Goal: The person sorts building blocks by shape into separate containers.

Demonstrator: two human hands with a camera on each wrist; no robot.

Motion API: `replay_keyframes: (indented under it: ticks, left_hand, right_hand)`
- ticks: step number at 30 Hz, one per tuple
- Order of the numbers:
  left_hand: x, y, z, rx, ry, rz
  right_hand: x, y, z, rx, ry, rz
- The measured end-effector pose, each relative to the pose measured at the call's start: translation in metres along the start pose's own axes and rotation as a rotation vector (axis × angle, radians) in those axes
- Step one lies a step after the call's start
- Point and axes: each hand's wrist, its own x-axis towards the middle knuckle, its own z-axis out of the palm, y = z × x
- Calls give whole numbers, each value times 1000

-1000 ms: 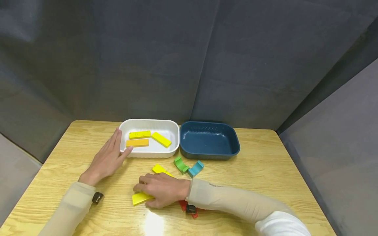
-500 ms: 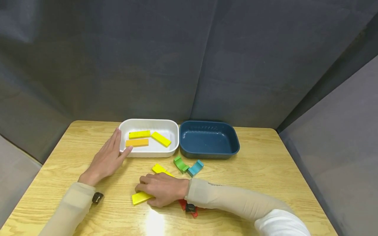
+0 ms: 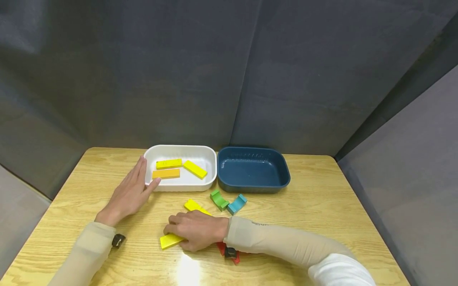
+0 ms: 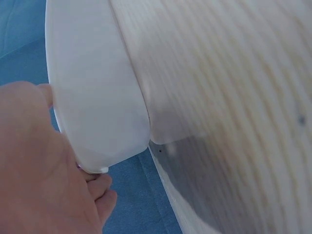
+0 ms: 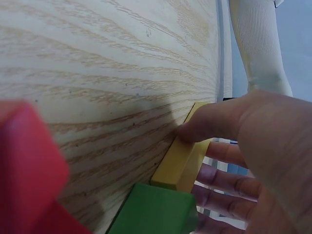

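Note:
My left hand [image 3: 126, 193] lies at the left end of a white tray [image 3: 186, 187], fingers straight along its side and thumb over the front rim. In the left wrist view, the fingertips touch the tray's rim. My right hand [image 3: 200, 229] pinches a yellow block [image 3: 170, 240] on the table, thumb on one side and fingers on the other. The right wrist view shows this yellow block [image 5: 183, 161] with a green block [image 5: 153, 209] against its end. Behind the right hand lies another yellow piece [image 3: 195, 205], partly hidden. Red pieces [image 3: 222, 248] show from under the right wrist.
Two yellow blocks [image 3: 195, 169] and an orange block [image 3: 166, 174] lie in the white tray. A dark blue tray [image 3: 254, 186] stands to its right. In front are a green curved block [image 3: 219, 200] and a blue curved block [image 3: 237, 204]. Grey cloth [image 3: 179, 71] hangs behind the table.

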Motion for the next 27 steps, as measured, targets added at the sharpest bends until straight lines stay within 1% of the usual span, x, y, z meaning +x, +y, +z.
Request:
replay_keyframes:
  ticks: [14, 22, 27]
  left_hand:
    - [-1, 1, -1, -1, 2, 1]
    - [-1, 0, 0, 0, 5, -1]
    - [0, -2, 1, 0, 10, -1]
  right_hand:
    - [0, -2, -2, 2, -9, 1]
    - [-2, -3, -6, -3, 6, -6]
    - [-4, -5, -8, -23, 23, -3]
